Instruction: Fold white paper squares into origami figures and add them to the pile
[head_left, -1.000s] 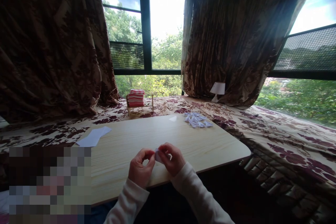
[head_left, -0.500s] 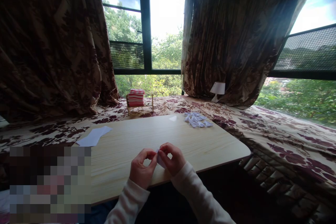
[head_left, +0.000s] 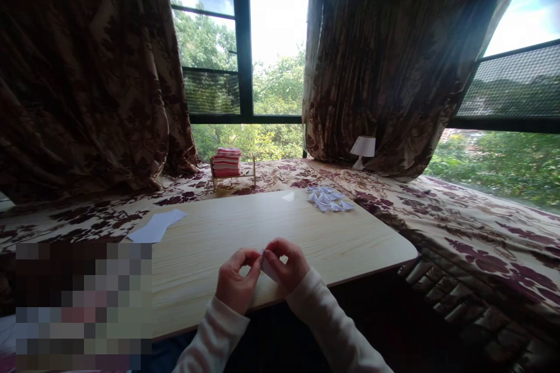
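Note:
Near the front edge of the pale wooden table [head_left: 219,221], my hands meet over a small folded piece of paper [head_left: 269,270]. My left hand [head_left: 238,281] pinches its left edge between thumb and forefinger. Closed around the right side of the same paper is my right hand [head_left: 287,265], and its fingers cover part of the folds. Several folded white paper pieces [head_left: 328,199] lie in a cluster at the table's far right corner. Flat white paper sheets [head_left: 158,226] rest at the left end.
A small rack [head_left: 233,175] with folded red-and-white striped cloths [head_left: 226,162] stands beyond the table on a flower-patterned cover [head_left: 280,175]. A little white lamp [head_left: 363,150] is farther right by the curtain [head_left: 350,70]. A blurred patch hides the lower left.
Both hands stay in nearly the same place. The paper between them looks very slightly shifted; nothing else visibly moves.

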### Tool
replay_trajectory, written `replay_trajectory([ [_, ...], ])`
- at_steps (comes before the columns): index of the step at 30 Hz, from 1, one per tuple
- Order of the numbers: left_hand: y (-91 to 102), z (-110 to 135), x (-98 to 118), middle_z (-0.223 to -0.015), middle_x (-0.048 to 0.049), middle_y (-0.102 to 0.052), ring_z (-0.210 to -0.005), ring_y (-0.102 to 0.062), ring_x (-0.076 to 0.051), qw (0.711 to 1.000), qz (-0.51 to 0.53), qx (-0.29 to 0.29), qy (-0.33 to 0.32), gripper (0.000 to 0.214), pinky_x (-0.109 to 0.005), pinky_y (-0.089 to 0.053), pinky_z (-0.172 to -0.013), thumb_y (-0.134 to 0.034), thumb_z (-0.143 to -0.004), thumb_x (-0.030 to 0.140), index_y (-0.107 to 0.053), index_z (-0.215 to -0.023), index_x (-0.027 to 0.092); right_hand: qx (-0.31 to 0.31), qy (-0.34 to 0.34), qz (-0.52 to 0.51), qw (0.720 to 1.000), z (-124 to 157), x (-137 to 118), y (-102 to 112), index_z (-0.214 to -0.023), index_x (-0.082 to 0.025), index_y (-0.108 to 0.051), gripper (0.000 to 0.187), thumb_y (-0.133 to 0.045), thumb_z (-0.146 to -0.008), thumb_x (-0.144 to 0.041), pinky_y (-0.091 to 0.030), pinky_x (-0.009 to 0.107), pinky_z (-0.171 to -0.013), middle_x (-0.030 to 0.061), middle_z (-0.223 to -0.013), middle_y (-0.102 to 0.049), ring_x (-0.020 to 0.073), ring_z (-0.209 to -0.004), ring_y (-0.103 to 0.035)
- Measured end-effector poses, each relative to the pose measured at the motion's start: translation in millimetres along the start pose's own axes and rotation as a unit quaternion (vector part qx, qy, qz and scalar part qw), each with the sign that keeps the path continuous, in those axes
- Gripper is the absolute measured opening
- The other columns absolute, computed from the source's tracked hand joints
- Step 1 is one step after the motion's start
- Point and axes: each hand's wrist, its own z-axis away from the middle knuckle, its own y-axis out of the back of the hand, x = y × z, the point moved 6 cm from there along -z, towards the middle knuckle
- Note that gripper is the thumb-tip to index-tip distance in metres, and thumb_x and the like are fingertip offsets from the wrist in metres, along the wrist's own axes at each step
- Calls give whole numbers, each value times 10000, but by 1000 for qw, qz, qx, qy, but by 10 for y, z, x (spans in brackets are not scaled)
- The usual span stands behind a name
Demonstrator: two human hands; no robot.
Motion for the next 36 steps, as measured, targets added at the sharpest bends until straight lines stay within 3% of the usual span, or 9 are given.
replay_trajectory([
  [6,6,7,1,-694,-7,-619,-660,-589,-136,1000,-5,8,-4,61,-239,-483,-647,-551,-736,221,-578,-732,167,-24,-16,-26,999,-4,0,-27,-776,-155,-595,90,-518,-748,-192,-446,213,-564,22,-681,-621,114,-598,-543],
  [12,-14,-4,-52,-682,-5,-616,-649,-589,-137,1000,6,6,28,76,-242,-485,-639,-550,-736,236,-575,-737,165,-23,4,-16,1000,4,-13,-19,-729,-155,-599,86,-513,-734,-155,-446,218,-570,16,-654,-611,114,-593,-541],
  [20,-21,2,-32,-684,-7,-603,-665,-578,-140,1000,-8,-4,16,66,-248,-473,-654,-543,-726,228,-564,-725,165,-24,16,0,1000,-13,-65,3,-690,-158,-585,99,-509,-753,-156,-434,222,-578,9,-644,-590,113,-605,-529],
  [24,-41,-6,-121,-725,-14,-602,-687,-580,-147,997,36,1,73,175,-255,-477,-665,-571,-705,263,-552,-841,155,-4,37,-8,999,-13,-98,46,-676,-161,-576,104,-508,-754,-159,-429,227,-573,10,-637,-567,114,-595,-512],
  [27,-92,-21,-141,-750,-30,-613,-699,-579,-154,990,69,-41,112,221,-256,-471,-659,-559,-722,299,-567,-876,140,9,43,-15,999,-14,-109,69,-678,-161,-573,106,-508,-762,-171,-425,234,-572,11,-637,-560,118,-595,-508],
  [30,-118,-35,-64,-687,-23,-606,-665,-559,-149,988,68,-93,99,198,-246,-446,-636,-524,-754,306,-614,-802,135,17,45,-19,999,-17,-111,84,-683,-163,-566,103,-506,-765,-173,-420,236,-571,8,-637,-552,118,-596,-503],
  [36,-71,-35,-5,-638,-8,-569,-643,-525,-142,989,61,-98,95,233,-239,-412,-617,-473,-787,295,-643,-812,138,27,38,-10,999,-15,-101,90,-669,-164,-551,116,-490,-767,-177,-415,229,-571,-2,-625,-537,111,-590,-486],
])
